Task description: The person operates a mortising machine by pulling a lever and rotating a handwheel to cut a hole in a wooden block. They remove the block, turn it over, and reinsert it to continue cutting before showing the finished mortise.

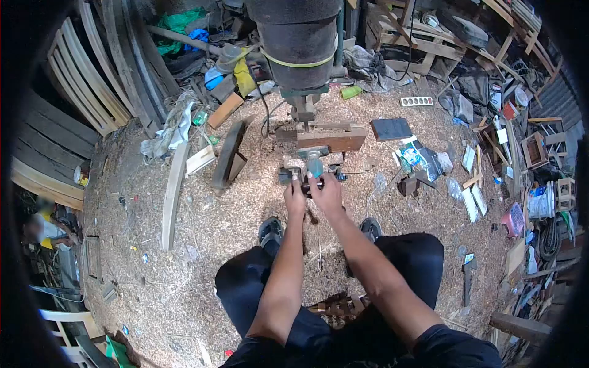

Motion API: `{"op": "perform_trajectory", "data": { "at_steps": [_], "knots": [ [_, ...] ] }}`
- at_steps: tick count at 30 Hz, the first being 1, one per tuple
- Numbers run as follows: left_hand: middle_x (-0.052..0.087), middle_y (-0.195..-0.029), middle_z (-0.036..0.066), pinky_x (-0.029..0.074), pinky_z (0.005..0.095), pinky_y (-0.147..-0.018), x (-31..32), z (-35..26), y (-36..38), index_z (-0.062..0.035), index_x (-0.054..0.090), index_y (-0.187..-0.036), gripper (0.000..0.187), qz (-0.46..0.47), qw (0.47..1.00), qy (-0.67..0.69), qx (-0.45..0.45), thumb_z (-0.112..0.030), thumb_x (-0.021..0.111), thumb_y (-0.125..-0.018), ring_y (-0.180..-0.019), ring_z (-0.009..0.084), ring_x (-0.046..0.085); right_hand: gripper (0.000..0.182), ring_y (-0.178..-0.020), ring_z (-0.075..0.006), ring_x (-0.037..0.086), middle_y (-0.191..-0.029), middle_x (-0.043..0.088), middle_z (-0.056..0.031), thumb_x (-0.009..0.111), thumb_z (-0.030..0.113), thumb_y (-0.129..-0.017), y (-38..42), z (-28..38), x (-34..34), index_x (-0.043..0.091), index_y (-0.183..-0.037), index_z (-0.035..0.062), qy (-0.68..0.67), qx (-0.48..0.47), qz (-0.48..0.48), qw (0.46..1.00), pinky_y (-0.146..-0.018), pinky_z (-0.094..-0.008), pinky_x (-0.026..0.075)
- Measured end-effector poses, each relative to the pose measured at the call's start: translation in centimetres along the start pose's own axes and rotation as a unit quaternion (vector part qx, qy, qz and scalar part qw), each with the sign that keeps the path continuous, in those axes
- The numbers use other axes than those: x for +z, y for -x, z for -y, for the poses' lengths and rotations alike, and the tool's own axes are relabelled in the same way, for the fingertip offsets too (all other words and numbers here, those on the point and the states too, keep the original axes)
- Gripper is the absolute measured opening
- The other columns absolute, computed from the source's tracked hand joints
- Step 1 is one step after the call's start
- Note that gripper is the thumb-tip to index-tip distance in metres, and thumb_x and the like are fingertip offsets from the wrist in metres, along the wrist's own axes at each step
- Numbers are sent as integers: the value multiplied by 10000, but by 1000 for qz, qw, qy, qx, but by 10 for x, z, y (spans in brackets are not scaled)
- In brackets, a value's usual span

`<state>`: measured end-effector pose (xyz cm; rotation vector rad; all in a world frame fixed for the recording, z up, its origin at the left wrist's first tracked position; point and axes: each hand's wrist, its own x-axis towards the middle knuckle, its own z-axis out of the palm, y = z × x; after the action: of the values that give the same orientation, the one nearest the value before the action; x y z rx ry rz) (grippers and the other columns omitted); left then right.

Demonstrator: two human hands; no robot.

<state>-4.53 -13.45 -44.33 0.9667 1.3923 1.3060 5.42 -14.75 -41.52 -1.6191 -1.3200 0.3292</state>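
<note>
A drilling machine with a dark motor housing (299, 52) stands in front of me, its chuck (303, 111) pointing down. Under the bit, a brown wooden block (337, 138) sits against the machine's clamp (313, 152). Just below the clamp, my left hand (295, 197) is closed at the front of the machine's base, fingers pointing forward. My right hand (326, 194) is closed right beside it, near a greenish round part (315, 167). Something small and dark shows between the hands; what the fingers grip is mostly hidden.
Wood shavings cover the floor. A curved timber (176, 196) and a dark plank (230, 156) lie at left, with curved boards (86, 73) leaning behind. At right are a black box (391, 129), a power strip (416, 101) and a pink basket (513, 219). A person (49, 230) is at far left.
</note>
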Motion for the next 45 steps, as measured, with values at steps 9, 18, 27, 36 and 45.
{"op": "perform_trajectory", "data": {
  "at_steps": [9, 18, 27, 36, 45],
  "knots": [
    [450, -606, 1, 330, 318, -556, 23, 48, -25, -34, 470, -595, 370, -74, 990, 121, -19, -233, 557, -895, -589, 120, 406, 290, -541, -383, 562, -569, 545, -199, 602, 227, -804, 2, -26, 24, 546, -636, -4, 3, 100, -79, 992, -562, -454, 438],
    [544, -655, 56, 380, 315, -619, 18, 41, -23, 4, 554, -650, 380, -91, 992, 79, -29, -262, 517, -918, -632, 160, 472, 535, -649, -291, 625, -722, 628, -191, 362, 378, -995, 11, -111, 23, 579, -753, -48, 104, 166, -97, 976, -532, -454, 449],
    [584, -711, 24, 427, 301, -656, 5, 22, -13, 24, 640, -784, 488, 49, 994, -93, 31, -396, 509, -994, -697, 113, 490, 202, -486, -197, 558, -701, 632, -141, 526, 143, -884, 18, -108, 8, 666, -811, 17, -179, 558, 378, 717, -409, -357, 432],
    [685, -1004, 161, 437, 372, -906, -23, 2, -31, 72, 646, -1047, 622, 182, 964, -189, -46, -502, 414, -987, -945, 283, 609, 418, -1070, -403, 615, -1074, 635, -316, 554, 261, -834, 45, -49, 58, 651, -1040, -88, 22, 418, 282, 863, -911, -434, 488],
    [627, -938, 112, 421, 347, -923, -41, 26, -36, -13, 597, -978, 558, 171, 941, 207, -206, -449, 252, -1030, -933, 222, 569, 276, -748, -227, 622, -901, 667, -147, 523, 118, -885, 42, -23, 54, 634, -1095, -23, -211, 465, 242, 825, -648, -373, 496]
  ]
}}
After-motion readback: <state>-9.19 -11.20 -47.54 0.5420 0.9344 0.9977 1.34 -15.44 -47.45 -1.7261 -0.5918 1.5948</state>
